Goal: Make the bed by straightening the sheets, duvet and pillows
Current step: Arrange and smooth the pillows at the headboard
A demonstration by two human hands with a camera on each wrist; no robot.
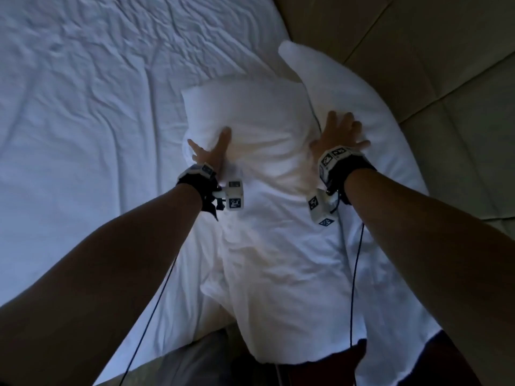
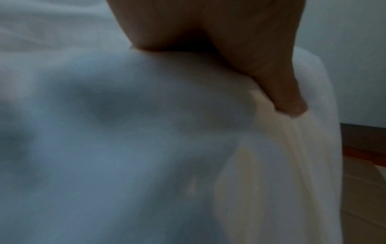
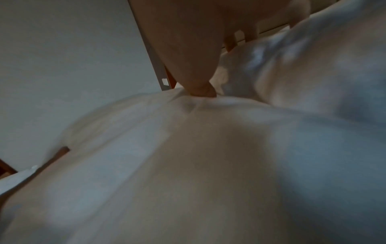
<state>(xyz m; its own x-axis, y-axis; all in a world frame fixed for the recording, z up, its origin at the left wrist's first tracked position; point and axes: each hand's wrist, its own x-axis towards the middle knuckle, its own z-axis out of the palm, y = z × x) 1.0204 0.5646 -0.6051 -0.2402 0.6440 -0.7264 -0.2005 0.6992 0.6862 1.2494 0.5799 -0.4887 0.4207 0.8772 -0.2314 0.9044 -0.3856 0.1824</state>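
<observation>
A white pillow [image 1: 259, 129] lies on top of a second white pillow [image 1: 354, 87] at the head end of the bed, in the head view. My left hand [image 1: 213, 151] presses against the top pillow's left side, its thumb [image 2: 277, 82] dug into the fabric and a straight finger showing past the edge. My right hand [image 1: 340, 132] lies with spread fingers on the pillow's right side, at the seam between the two pillows; its thumb [image 3: 196, 69] dents the cloth. The white sheet [image 1: 83, 107] is wrinkled across the mattress. No duvet is in view.
A beige padded headboard [image 1: 418, 57] runs along the right. The bed's near edge [image 1: 178, 349] meets a dark floor at the bottom. Thin cables [image 1: 353, 274] hang from both wrist cameras. A pale wall [image 2: 344, 57] and wooden floor [image 2: 365, 173] show beyond the pillow.
</observation>
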